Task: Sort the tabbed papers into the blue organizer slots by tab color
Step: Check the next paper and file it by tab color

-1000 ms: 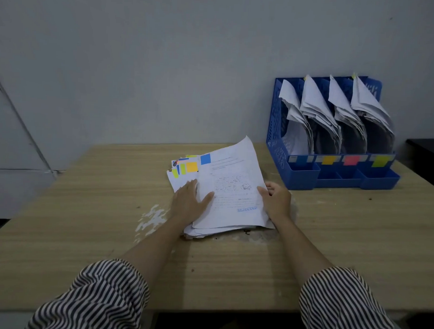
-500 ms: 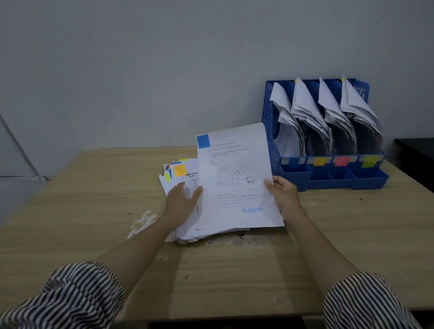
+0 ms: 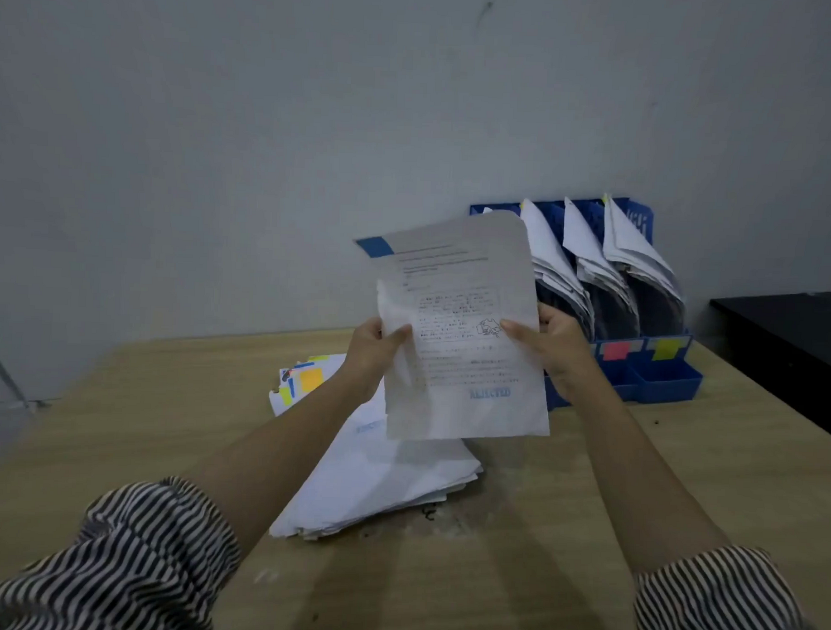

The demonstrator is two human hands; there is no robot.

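Note:
I hold a white printed sheet [image 3: 465, 326] with a blue tab [image 3: 374, 246] at its top left corner, lifted upright above the table. My left hand [image 3: 372, 355] pinches its left edge and my right hand [image 3: 551, 350] pinches its right edge. Under it, a stack of tabbed papers [image 3: 375, 473] lies on the table, with orange, yellow and blue tabs [image 3: 307, 379] fanned at its far left end. The blue organizer [image 3: 661, 384] stands at the back right, its slots full of leaning papers; pink and yellow labels show, and the sheet hides its left slots.
The wooden table [image 3: 117, 445] runs up to a grey wall. A black surface [image 3: 789, 346] adjoins the table on the right, beside the organizer. Dark specks and worn patches mark the tabletop near the stack.
The blue-tabbed sheet has risen off the stack and now hangs upright in the air. My left hand left the stack and took the sheet's left edge; both hands moved up and right.

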